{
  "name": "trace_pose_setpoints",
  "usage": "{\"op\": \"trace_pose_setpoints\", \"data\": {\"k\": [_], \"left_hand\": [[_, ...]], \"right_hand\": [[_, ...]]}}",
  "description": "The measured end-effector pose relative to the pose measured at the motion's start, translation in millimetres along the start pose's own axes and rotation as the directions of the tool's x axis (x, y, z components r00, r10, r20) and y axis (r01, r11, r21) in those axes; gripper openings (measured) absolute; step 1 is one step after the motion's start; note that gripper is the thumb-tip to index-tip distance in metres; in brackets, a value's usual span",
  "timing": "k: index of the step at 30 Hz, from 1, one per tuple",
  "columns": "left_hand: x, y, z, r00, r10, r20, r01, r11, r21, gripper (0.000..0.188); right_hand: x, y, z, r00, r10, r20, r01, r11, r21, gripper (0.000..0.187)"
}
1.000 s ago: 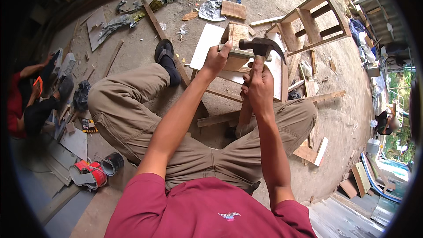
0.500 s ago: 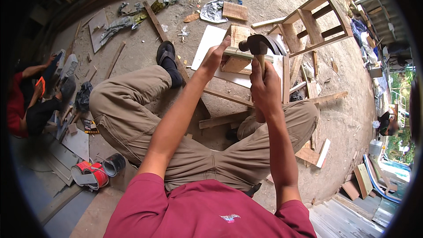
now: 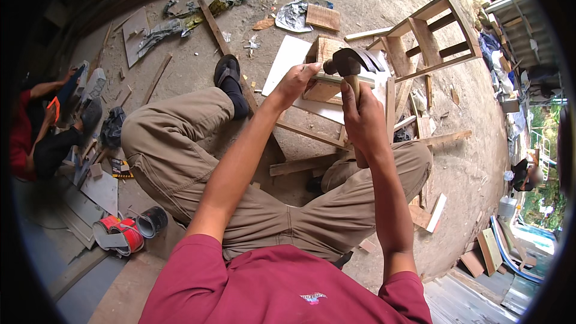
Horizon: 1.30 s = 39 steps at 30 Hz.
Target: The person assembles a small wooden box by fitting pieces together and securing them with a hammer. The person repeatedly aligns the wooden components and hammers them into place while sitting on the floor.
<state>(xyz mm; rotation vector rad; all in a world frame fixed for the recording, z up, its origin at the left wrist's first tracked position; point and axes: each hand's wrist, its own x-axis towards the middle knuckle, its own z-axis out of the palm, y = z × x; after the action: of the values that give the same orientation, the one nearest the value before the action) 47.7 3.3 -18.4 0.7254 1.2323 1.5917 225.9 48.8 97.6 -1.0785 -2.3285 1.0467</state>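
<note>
Claw hammer (image 3: 349, 63) in right hand (image 3: 364, 117), head close to wooden box piece (image 3: 330, 47)

Head view. Claw hammer is at the far centre, over the near part of the wooden box piece, striking face toward the left, claw toward the right. Contact between face and wood cannot be confirmed. Handling, as judged: rigid, head-heavy, not fragile; the handle should offer firm purchase, held lower for force, higher for control. Right hand is wrapped round the handle, thumb set high, near the head; the handle's end protrudes below the fist. Right forearm extends from the near right, almost straight. Left hand (image 3: 294, 86) grasps the piece's left side, thumb near the striking face, some fingers hidden; its forearm slants far and right. White board (image 3: 281, 65) shows around the piece.
</note>
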Motion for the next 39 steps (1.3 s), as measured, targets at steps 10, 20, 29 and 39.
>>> {"op": "trace_pose_setpoints", "data": {"k": [10, 20, 29, 39], "left_hand": [[2, -2, 1, 0.999, 0.036, 0.003, -0.036, 0.998, 0.055, 0.045], [2, -4, -1, 1.0, 0.02, -0.017, -0.016, 0.982, 0.186, 0.048], [16, -28, -4, 0.989, 0.14, -0.056, -0.13, 0.981, 0.144, 0.052], [17, -24, -6, 0.987, 0.159, -0.032, -0.152, 0.975, 0.159, 0.055]], "right_hand": [[2, -10, -13, 1.0, -0.021, -0.001, 0.021, 0.999, -0.029, 0.038], [-2, -12, -11, 0.995, -0.003, 0.096, 0.017, 0.99, -0.139, 0.034], [-5, -21, -17, 1.0, 0.017, -0.009, -0.017, 0.998, -0.06, 0.037], [-8, -48, -35, 0.972, -0.054, -0.227, 0.11, 0.964, 0.244, 0.041]]}}
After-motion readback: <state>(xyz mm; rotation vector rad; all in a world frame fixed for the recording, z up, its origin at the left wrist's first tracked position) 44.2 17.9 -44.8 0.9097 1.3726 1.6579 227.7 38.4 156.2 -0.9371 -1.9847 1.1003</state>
